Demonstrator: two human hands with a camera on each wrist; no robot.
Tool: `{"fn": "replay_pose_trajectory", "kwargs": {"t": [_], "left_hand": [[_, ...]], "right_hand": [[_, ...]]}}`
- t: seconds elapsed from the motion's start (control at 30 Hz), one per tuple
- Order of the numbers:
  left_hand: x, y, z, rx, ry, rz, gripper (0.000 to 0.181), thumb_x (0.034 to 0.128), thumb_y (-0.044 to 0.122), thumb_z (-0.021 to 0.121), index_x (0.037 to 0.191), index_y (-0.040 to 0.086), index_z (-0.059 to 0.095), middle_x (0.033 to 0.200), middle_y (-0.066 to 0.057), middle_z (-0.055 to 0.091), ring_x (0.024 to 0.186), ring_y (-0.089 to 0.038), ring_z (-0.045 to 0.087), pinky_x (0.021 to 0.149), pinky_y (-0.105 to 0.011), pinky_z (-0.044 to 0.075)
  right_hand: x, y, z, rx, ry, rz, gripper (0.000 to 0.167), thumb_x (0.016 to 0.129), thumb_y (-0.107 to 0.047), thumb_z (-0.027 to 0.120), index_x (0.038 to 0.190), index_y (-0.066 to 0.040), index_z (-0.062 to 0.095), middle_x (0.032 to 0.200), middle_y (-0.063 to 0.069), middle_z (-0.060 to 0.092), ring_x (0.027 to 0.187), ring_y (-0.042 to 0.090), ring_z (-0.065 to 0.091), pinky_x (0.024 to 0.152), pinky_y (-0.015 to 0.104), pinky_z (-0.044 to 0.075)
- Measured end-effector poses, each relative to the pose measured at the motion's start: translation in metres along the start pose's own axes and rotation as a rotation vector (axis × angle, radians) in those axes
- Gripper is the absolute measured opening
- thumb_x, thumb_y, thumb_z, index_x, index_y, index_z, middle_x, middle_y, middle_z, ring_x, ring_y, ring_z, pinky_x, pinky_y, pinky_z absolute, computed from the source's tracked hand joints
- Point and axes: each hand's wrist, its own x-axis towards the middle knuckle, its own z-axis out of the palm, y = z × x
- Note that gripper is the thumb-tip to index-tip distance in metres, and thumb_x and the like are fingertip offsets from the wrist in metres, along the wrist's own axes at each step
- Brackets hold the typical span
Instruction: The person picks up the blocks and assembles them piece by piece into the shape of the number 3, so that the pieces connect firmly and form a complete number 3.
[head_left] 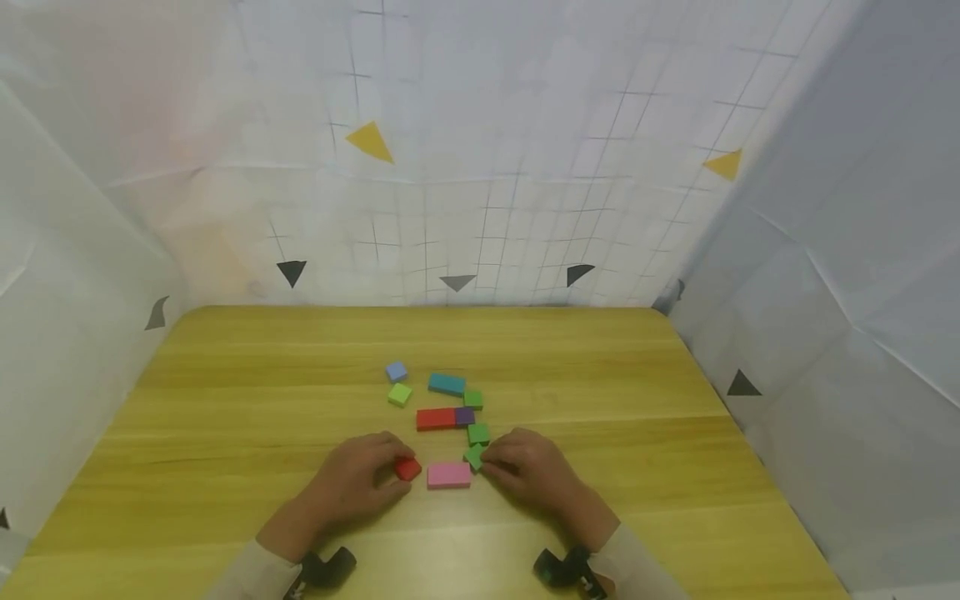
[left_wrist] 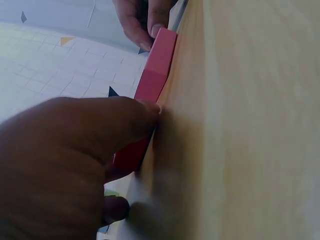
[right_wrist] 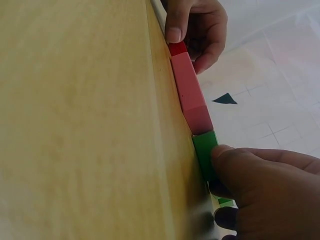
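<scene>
At opposite ends of the pink rectangular block, a red block is pinched by the left hand, a green block by the right hand, on the wood-grain tabletop. Apparent step: positioning; next move: squaring edges, presumably.

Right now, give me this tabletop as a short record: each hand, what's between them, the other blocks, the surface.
Left hand: pinches small red block
Right hand: pinches nearest green block
Between hands: pink block
Middle: long red block beside purple block; middle green block
Far: teal block, far green block
Far left: blue block, lime block
Surface: wood-grain table
</scene>
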Motion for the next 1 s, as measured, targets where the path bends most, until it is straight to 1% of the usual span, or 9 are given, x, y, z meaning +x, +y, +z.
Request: {"fn": "replay_pose_trajectory", "kwargs": {"t": [0.2, 0.33, 0.57, 0.63, 0.83, 1.0], "left_hand": [[0.0008, 0.0012, 0.0018, 0.007, 0.019, 0.042, 0.033, 0.0802, 0.037, 0.081, 0.110, 0.027, 0.070, 0.105, 0.021, 0.065, 0.092, 0.001, 0.060, 0.080, -0.029, 0.053], [0.0010, 0.0023, 0.0022, 0.016, 0.028, 0.060, 0.034, 0.0799, 0.037, 0.082, 0.110, 0.027, 0.070, 0.105, 0.020, 0.065, 0.092, 0.000, 0.060, 0.078, -0.029, 0.052], [0.0002, 0.0037, 0.0025, 0.014, 0.032, 0.052, 0.034, 0.0794, 0.039, 0.082, 0.109, 0.029, 0.070, 0.105, 0.022, 0.064, 0.092, 0.001, 0.058, 0.076, -0.028, 0.049], [-0.0001, 0.0034, 0.0031, 0.017, 0.035, 0.052, 0.034, 0.0794, 0.039, 0.082, 0.110, 0.029, 0.070, 0.105, 0.022, 0.064, 0.093, 0.002, 0.058, 0.075, -0.027, 0.048], [0.0001, 0.0017, 0.0056, 0.016, 0.051, 0.069, 0.035, 0.0794, 0.039, 0.082, 0.110, 0.029, 0.070, 0.107, 0.023, 0.064, 0.095, 0.002, 0.059, 0.075, -0.027, 0.047], [0.0001, 0.0019, 0.0053, 0.003, 0.030, 0.050, 0.034, 0.0806, 0.041, 0.081, 0.111, 0.030, 0.070, 0.109, 0.024, 0.064, 0.096, 0.003, 0.059, 0.075, -0.026, 0.046]], "right_hand": [[0.0004, -0.0004, -0.0004, 0.003, -0.005, 0.001, 0.012, 0.084, -0.022, 0.080, 0.095, -0.019, 0.078, 0.094, -0.011, 0.074, 0.087, 0.004, 0.065, 0.078, 0.022, 0.052], [0.0001, -0.0008, -0.0012, 0.009, 0.011, -0.012, 0.012, 0.083, -0.020, 0.081, 0.095, -0.018, 0.078, 0.094, -0.010, 0.074, 0.086, 0.006, 0.066, 0.077, 0.025, 0.053], [0.0011, -0.0019, -0.0012, 0.018, 0.015, -0.003, 0.012, 0.083, -0.020, 0.081, 0.094, -0.018, 0.078, 0.094, -0.011, 0.074, 0.085, 0.005, 0.065, 0.076, 0.023, 0.052], [0.0014, -0.0018, -0.0011, 0.018, 0.019, -0.011, 0.012, 0.082, -0.019, 0.082, 0.094, -0.018, 0.078, 0.094, -0.010, 0.074, 0.085, 0.005, 0.065, 0.076, 0.023, 0.053], [0.0013, -0.0012, -0.0010, 0.018, 0.019, -0.008, 0.012, 0.083, -0.020, 0.081, 0.094, -0.018, 0.078, 0.094, -0.010, 0.074, 0.085, 0.005, 0.065, 0.076, 0.022, 0.052], [0.0004, -0.0004, -0.0005, 0.017, 0.005, 0.007, 0.012, 0.083, -0.021, 0.081, 0.095, -0.019, 0.078, 0.094, -0.011, 0.073, 0.085, 0.004, 0.065, 0.077, 0.021, 0.052]]}}
